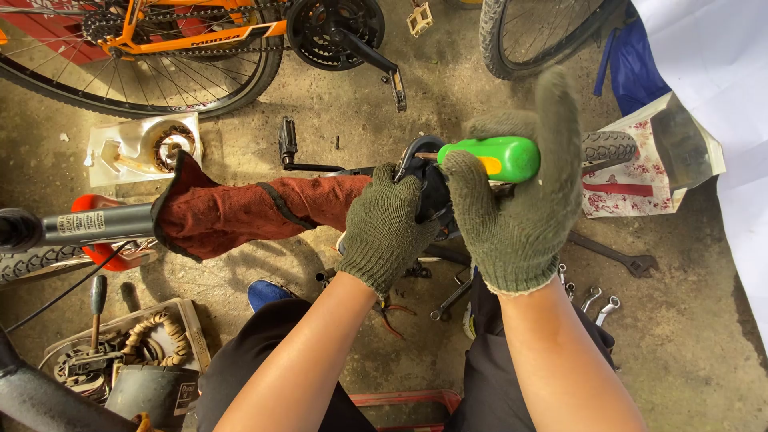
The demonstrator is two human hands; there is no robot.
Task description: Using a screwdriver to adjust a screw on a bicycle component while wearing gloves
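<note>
Both hands gloved in olive knit. Right hand point(516, 200) is wrapped tight round a green-handled screwdriver point(490, 157), index finger sticking up, shaft pointing left into a black bike part point(428, 180) w/ a curved metal bit on top. Left hand point(386, 228) is closed over that same part, steadying it from the left side. Looks like mid-job to me: tool's engaged but the part is mostly hidden under the gloves, so can't tell what's loosened or what's left. The part sits at the end of a frame tube wrapped in a dark red rag point(240, 212), running left to a black tube. Behind it a loose crank arm w/ pedal point(292, 152) lies on the concrete floor point(696, 336). Spanners point(616, 258) are scattered to the right near a small knobby tyre point(608, 146), and an orange bike point(160, 40) sits up top. Bottom left there's a tray of junk parts point(120, 352).
</note>
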